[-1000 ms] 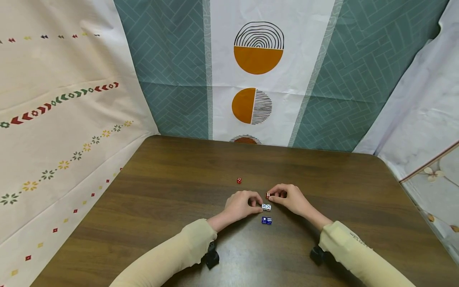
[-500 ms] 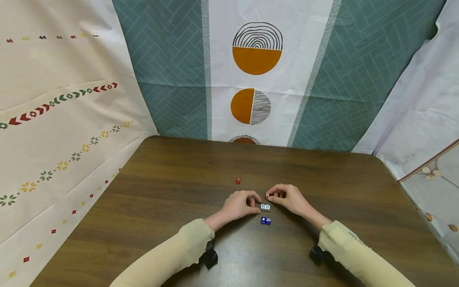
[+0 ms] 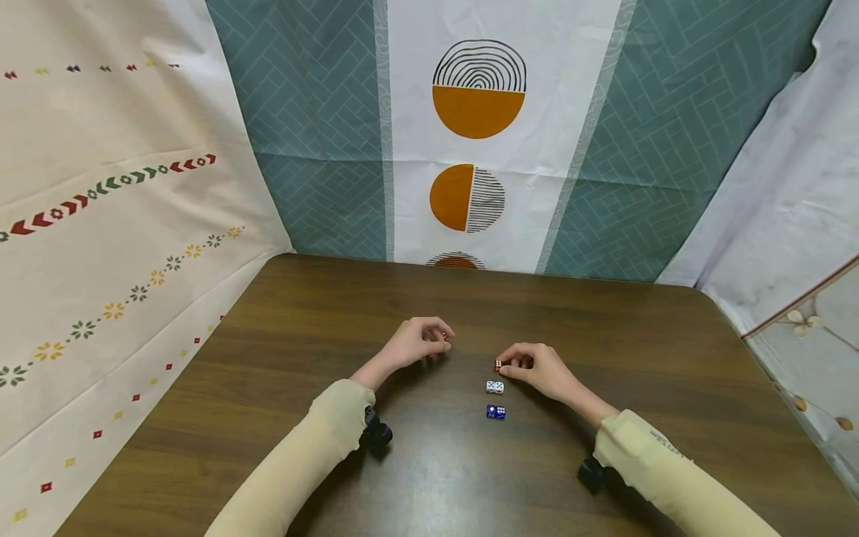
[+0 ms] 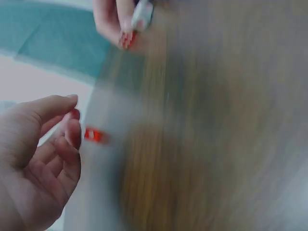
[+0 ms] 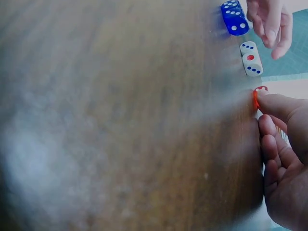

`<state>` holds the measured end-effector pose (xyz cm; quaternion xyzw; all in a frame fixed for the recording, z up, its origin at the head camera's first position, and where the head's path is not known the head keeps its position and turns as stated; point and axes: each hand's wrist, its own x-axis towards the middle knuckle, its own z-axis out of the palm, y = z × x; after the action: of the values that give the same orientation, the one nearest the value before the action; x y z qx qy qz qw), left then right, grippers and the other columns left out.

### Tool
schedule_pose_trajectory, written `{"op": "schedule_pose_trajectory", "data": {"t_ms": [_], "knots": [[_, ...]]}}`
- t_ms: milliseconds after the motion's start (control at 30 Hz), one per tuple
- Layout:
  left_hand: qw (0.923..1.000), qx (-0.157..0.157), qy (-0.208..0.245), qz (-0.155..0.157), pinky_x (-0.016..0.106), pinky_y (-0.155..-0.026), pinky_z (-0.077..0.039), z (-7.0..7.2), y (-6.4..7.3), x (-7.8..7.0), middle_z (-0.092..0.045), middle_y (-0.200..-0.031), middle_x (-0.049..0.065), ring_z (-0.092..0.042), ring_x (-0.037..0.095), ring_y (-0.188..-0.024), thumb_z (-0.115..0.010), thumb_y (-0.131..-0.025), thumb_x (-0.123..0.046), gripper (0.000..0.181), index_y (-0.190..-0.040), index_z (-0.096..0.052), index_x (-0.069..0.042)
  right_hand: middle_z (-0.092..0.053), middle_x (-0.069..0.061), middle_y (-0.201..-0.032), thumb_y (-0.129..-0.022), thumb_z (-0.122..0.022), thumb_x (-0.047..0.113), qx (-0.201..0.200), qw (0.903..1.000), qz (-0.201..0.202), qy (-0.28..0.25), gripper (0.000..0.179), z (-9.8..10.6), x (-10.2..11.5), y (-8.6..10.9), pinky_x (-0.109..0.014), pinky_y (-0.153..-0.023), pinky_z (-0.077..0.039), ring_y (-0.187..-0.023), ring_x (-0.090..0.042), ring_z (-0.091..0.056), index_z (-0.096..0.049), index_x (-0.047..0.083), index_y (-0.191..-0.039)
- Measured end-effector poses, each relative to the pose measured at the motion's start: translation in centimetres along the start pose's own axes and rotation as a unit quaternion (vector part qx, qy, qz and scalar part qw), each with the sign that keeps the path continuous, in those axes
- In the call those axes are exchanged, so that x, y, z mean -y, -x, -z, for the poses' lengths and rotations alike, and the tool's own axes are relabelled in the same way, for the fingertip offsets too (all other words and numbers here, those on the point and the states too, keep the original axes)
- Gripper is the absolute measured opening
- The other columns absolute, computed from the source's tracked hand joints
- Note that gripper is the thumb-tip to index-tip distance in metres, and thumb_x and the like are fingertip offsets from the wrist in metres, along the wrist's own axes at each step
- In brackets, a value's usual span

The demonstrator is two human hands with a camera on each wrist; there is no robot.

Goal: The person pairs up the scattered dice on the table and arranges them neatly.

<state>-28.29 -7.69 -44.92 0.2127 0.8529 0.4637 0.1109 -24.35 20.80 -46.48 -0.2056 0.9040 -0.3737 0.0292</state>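
Note:
My left hand (image 3: 417, 342) reaches over a lone red die (image 4: 93, 135) left of the other dice. In the left wrist view its thumb and fingers are loosely curved, with that die just beyond the fingertips. My right hand (image 3: 545, 371) pinches another red die (image 3: 498, 365) between thumb and fingers at the table, and the thumb covers part of it in the right wrist view. On the near side of it lies a pair of white dice (image 3: 494, 387), side by side. Nearer still sits a pair of blue dice (image 3: 496, 412), also side by side.
The dice are on a dark brown wooden table (image 3: 322, 313). A patterned teal and white cloth (image 3: 322, 186) hangs behind its far edge, with pale cloths at both sides. A black wrist device (image 3: 377, 435) shows under the left sleeve.
My left hand has moved away from beside the white dice, leftward and farther from me, to the lone red die. The right hand stays at its red die.

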Motion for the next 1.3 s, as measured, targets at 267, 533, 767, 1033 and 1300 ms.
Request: {"op": "schedule_pose_trajectory", "data": {"t_ms": [267, 533, 767, 1033, 1300], "knots": [[0.9983, -0.038, -0.040, 0.019, 0.026, -0.062, -0.047, 0.9, -1.3, 1.7, -0.063, -0.096, 0.006, -0.055, 0.015, -0.073, -0.077, -0.086, -0.014, 0.029, -0.114, -0.070, -0.014, -0.061, 0.006, -0.074, -0.089, -0.073, 0.021, 0.003, 1.0000, 0.003, -0.001, 0.009, 0.0, -0.3, 0.0, -0.021, -0.060, -0.042, -0.064, -0.006, -0.050, -0.074, 0.022, -0.098], [0.9927, -0.047, -0.108, 0.027, 0.028, -0.071, -0.043, 0.5, -1.5, 1.8, -0.065, -0.089, -0.002, -0.056, 0.012, -0.080, -0.076, -0.087, -0.020, 0.012, -0.098, -0.076, -0.021, -0.061, 0.006, -0.075, -0.090, -0.073, 0.021, 0.001, 1.0000, 0.004, -0.002, 0.009, -0.1, -0.1, 0.0, -0.021, -0.060, -0.042, -0.064, -0.006, -0.050, -0.074, 0.022, -0.098], [0.9886, -0.064, -0.130, 0.040, 0.028, -0.069, -0.041, 0.1, -1.6, 1.6, -0.064, -0.086, -0.004, -0.055, 0.011, -0.078, -0.077, -0.087, -0.024, 0.009, -0.095, -0.076, -0.023, -0.061, 0.005, -0.075, -0.090, -0.073, 0.022, -0.001, 1.0000, 0.002, -0.005, 0.009, -0.2, -0.2, 0.0, -0.021, -0.059, -0.042, -0.064, -0.007, -0.049, -0.075, 0.021, -0.098], [0.9880, -0.055, -0.138, 0.042, 0.027, -0.062, -0.037, -0.8, -1.2, 0.2, -0.061, -0.081, -0.004, -0.052, 0.012, -0.075, -0.079, -0.084, -0.025, 0.008, -0.091, -0.076, -0.023, -0.062, 0.004, -0.075, -0.089, -0.074, 0.022, -0.005, 0.9999, 0.000, -0.010, 0.009, -0.3, -0.2, 0.0, -0.021, -0.059, -0.042, -0.064, -0.006, -0.050, -0.076, 0.020, -0.098], [0.9869, -0.044, -0.152, 0.031, 0.024, -0.056, -0.033, -2.6, -1.1, -1.0, -0.058, -0.073, -0.007, -0.049, 0.009, -0.066, -0.079, -0.084, -0.027, 0.008, -0.090, -0.076, -0.023, -0.062, 0.005, -0.074, -0.089, -0.074, 0.023, -0.004, 0.9998, -0.013, -0.013, 0.009, -0.3, -0.3, 0.0, -0.021, -0.059, -0.042, -0.064, -0.007, -0.050, -0.076, 0.022, -0.097]]}}
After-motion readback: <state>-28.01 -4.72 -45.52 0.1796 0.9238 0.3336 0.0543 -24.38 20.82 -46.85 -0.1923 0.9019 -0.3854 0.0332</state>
